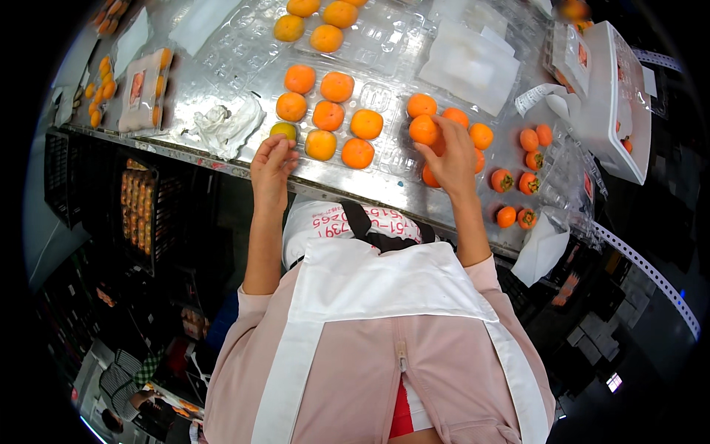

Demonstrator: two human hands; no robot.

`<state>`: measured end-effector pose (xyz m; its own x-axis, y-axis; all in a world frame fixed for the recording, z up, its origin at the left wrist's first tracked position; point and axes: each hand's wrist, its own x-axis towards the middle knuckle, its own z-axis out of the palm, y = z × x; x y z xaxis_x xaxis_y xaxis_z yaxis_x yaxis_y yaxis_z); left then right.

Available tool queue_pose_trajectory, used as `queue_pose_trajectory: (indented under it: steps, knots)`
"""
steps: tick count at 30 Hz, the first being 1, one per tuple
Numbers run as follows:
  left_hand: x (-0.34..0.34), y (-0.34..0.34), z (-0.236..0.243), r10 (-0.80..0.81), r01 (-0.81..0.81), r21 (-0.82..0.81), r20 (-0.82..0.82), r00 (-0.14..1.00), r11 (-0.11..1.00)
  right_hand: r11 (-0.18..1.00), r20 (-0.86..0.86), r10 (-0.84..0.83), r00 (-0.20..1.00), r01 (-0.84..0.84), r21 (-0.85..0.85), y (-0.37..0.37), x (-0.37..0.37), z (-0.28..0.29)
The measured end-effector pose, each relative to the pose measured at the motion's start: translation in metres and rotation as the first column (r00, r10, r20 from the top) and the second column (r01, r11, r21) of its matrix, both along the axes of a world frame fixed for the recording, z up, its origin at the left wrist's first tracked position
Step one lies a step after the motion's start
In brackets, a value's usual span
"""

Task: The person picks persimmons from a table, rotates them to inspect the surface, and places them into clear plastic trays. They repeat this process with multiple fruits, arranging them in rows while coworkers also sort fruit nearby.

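My left hand (275, 164) is at the near left corner of a clear plastic tray (376, 96) that holds several orange persimmons (328, 115). Its curled fingers press against a yellow-green persimmon (283, 131) in that corner and cover its lower edge. Over a second tray to the right, my right hand (452, 155) grips an orange persimmon (423, 129) between thumb and fingers. More persimmons (456, 117) lie around that hand, partly hidden by it.
Loose persimmons (529, 183) lie at the right, beside a white bin (629, 111). A crumpled white cloth (228, 126) rests near the table's front edge (177, 152). White sheets (470, 66) and clear trays cover the back. A packed box (143, 92) stands left; black crates (140, 214) are below.
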<state>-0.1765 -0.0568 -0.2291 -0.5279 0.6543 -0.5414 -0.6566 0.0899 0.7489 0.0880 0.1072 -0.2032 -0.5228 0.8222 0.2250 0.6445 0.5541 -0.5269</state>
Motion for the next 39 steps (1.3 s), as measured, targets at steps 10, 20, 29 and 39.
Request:
queue_pose_trajectory:
  steps: [10, 20, 29, 39]
  knots:
    - [0.004, 0.007, -0.001, -0.051, 0.051, 0.01, 0.002, 0.999, 0.999, 0.989, 0.248, 0.053, 0.967, -0.085, 0.12, -0.004, -0.008, -0.005]
    - [0.013, 0.01, 0.003, -0.093, 0.093, -0.02, -0.012, 0.996, 0.995, 0.991, 0.308, -0.002, 0.951, -0.039, 0.126, -0.007, -0.008, -0.007]
    - [0.01, 0.005, 0.001, -0.107, 0.107, -0.033, -0.016, 0.994, 0.994, 0.962, 0.122, -0.273, 0.954, 0.267, 0.066, 0.047, 0.099, -0.008]
    - [0.028, 0.018, 0.009, -0.171, 0.17, -0.034, -0.033, 0.985, 0.985, 0.968, 0.121, -0.245, 0.962, 0.249, -0.015, 0.05, 0.105, -0.024]
